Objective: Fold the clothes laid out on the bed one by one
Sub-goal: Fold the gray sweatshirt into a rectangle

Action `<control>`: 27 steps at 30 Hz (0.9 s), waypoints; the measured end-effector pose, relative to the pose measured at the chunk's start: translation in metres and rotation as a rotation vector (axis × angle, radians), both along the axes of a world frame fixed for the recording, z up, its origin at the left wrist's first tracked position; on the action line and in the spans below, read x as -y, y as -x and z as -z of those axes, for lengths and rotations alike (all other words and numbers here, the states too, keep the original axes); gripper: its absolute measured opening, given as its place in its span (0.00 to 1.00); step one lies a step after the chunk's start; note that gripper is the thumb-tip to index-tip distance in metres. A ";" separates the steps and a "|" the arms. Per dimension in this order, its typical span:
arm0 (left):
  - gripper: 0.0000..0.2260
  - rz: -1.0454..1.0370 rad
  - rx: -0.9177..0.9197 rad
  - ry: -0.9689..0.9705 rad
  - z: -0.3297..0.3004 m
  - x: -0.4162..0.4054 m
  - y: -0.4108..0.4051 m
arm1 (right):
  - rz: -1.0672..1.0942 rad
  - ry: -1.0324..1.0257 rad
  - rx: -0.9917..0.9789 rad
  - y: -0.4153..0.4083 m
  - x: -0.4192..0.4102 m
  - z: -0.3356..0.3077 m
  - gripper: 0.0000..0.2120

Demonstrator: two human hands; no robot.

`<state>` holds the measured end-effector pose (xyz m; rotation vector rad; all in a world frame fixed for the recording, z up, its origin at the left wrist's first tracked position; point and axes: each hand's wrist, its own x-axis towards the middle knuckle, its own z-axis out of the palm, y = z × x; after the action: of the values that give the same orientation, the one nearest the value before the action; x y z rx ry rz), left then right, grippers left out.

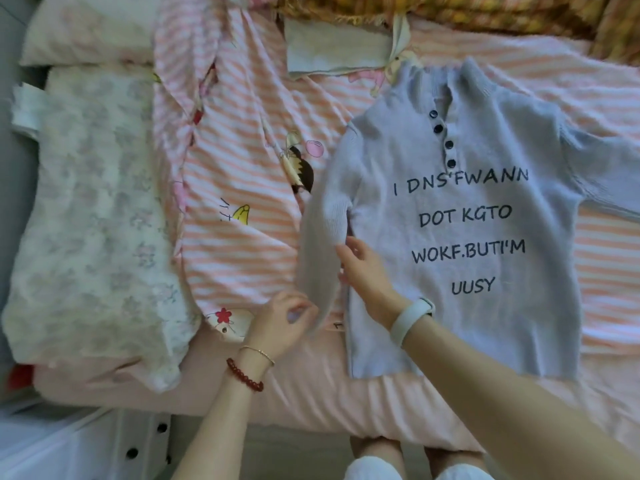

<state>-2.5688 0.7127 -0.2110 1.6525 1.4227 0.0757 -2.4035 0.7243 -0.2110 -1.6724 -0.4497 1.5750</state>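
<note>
I had the pale blue knit sweater spread front-up on the bed, its dark printed lettering and button placket facing me. My left hand had its fingers curled round the cuff end of the sweater's near sleeve, which ran down along the body's edge. My right hand, with a white wristband, lay with fingers extended against the sleeve where it met the body. A pink-striped cartoon blanket sat beside the sweater, a white floral quilt beyond it.
</note>
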 end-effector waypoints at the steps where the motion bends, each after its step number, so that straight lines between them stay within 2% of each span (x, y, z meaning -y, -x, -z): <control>1: 0.06 -0.138 0.026 -0.004 0.005 -0.004 0.003 | -0.005 0.014 0.059 0.003 -0.004 0.004 0.02; 3: 0.08 -0.376 0.050 -0.077 0.011 -0.017 0.006 | -0.010 0.079 0.084 0.006 -0.008 0.012 0.05; 5: 0.10 -0.487 0.117 -0.055 0.013 -0.034 0.004 | -0.074 0.098 0.085 0.006 -0.007 0.015 0.05; 7: 0.11 -0.541 0.252 0.090 0.014 -0.049 -0.003 | -0.098 0.064 0.041 0.006 -0.002 0.015 0.07; 10: 0.13 -0.536 0.421 0.375 0.011 -0.059 -0.026 | 0.040 0.033 -0.107 -0.002 0.015 0.011 0.07; 12: 0.10 -0.575 0.574 0.544 0.010 -0.057 -0.045 | 0.109 0.051 -0.147 -0.013 0.027 0.007 0.06; 13: 0.07 -0.605 0.603 0.558 0.012 -0.055 -0.052 | 0.122 0.064 -0.150 -0.019 0.033 0.006 0.06; 16: 0.02 -0.586 0.398 0.312 0.012 -0.056 -0.060 | 0.094 0.096 -0.144 -0.029 0.047 0.005 0.07; 20: 0.06 -0.496 0.068 -0.151 0.000 -0.079 -0.030 | -0.085 0.101 -0.044 -0.020 0.049 -0.001 0.08; 21: 0.07 -0.492 -0.020 -0.274 -0.006 -0.089 -0.016 | -0.127 0.064 0.063 -0.017 0.046 -0.002 0.10; 24: 0.08 -0.415 -0.215 -0.557 -0.023 -0.127 0.019 | -0.320 -0.185 0.559 -0.012 0.030 -0.004 0.18; 26: 0.06 -0.307 -0.291 -0.612 -0.023 -0.147 0.028 | -0.441 -0.314 0.797 -0.013 0.013 -0.004 0.24; 27: 0.06 -0.271 -0.290 -0.560 -0.018 -0.152 0.027 | -0.502 -0.314 0.868 -0.014 0.004 -0.003 0.25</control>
<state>-2.5961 0.8647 -0.1925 1.9586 1.9701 0.4383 -2.3898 0.7206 -0.2085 -2.0122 -1.5672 0.9163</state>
